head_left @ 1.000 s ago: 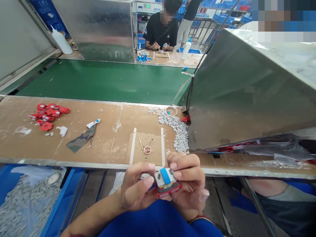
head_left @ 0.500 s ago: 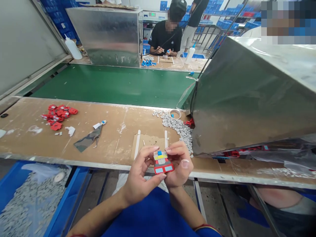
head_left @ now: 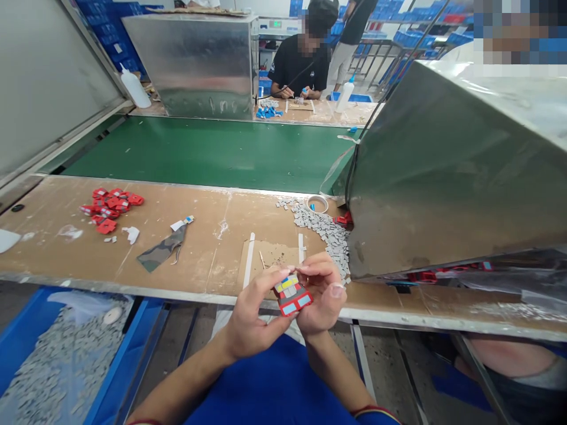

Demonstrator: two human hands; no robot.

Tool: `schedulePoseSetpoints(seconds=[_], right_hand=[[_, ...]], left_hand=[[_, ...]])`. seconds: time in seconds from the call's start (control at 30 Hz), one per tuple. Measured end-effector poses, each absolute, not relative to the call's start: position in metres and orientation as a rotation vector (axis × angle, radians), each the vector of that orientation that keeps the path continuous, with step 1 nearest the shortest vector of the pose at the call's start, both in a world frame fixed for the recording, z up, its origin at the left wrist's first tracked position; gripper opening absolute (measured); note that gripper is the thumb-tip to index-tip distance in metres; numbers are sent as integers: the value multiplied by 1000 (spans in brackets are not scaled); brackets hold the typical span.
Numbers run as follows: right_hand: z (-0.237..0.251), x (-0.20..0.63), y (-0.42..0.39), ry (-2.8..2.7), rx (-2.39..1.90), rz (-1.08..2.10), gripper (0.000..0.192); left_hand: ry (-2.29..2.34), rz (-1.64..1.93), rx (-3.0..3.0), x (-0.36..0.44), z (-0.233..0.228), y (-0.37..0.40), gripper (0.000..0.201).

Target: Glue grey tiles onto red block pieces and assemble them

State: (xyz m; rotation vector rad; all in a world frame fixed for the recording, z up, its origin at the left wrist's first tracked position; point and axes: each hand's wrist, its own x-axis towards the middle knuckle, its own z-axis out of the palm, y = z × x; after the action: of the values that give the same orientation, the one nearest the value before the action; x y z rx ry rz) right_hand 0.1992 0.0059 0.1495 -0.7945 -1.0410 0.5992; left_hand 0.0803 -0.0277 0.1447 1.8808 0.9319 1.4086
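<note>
Red toy piece (head_left: 292, 294) between 2 hands

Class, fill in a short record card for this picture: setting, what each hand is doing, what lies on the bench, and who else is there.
Setting: brown workbench beside a green conveyor
Left hand: grips the toy piece from the left
Right hand: grips it from the right, fingertips on top
Bench: red parts, grey tiles, tape roll
Below bench: blue bin of grey tiles
Others: a person seated across the conveyor
</note>
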Motion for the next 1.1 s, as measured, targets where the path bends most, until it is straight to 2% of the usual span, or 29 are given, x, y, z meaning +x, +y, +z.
schedulePoseSetpoints(seconds=[0.5,0.67,0.83,0.97,1.1], right_hand=[[155,190,2,-938,-684,572,43],[161,188,-1,-920,-644,529,40],[160,196,-1,-1055,-726,570,40],[155,197,-5,-1200,-778,559,47],[156,194,-12,-1273,-772,534,42]], left_hand=[[1112,1396,2204,76,150,-25,69],[1015,1344,1742,73,145,-25,53],[693,1254,1183,74,144,-27,53],[583,1311,1016,78,138,-32,51],[556,1372,924,78,133,-36,48]])
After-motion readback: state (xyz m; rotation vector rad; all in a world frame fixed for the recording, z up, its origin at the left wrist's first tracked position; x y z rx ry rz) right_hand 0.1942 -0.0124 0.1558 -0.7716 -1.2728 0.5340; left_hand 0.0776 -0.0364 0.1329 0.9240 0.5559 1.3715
